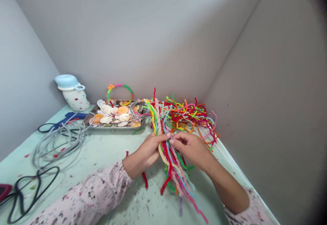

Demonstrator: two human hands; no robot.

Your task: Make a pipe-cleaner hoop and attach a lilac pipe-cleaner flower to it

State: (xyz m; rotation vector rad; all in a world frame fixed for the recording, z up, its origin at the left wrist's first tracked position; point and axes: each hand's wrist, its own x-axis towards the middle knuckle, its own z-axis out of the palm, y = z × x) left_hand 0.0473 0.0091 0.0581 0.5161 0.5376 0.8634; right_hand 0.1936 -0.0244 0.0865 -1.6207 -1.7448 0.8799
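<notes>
A long bundle of colourful fuzzy stems (176,174) hangs over the table's middle, its loose ends fanned toward me. My left hand (150,148) is wrapped round the bundle, thumb across its front. From the right, my right hand (189,146) meets it with thumb and index finger pinched at the bundle's front, near the left thumb; a pale purple strand shows at those fingertips. Behind them a tangled heap of similar stems (189,114) lies against the wall. Two short red pieces lie on the table near my left wrist.
A metal tray (114,127) of shells stands at the back, with a coloured ring (132,97) upright on it. To its left are a white cup with a blue lid (76,99), a blue tool (68,117) and coiled grey cable (38,150). A black cord lies front left.
</notes>
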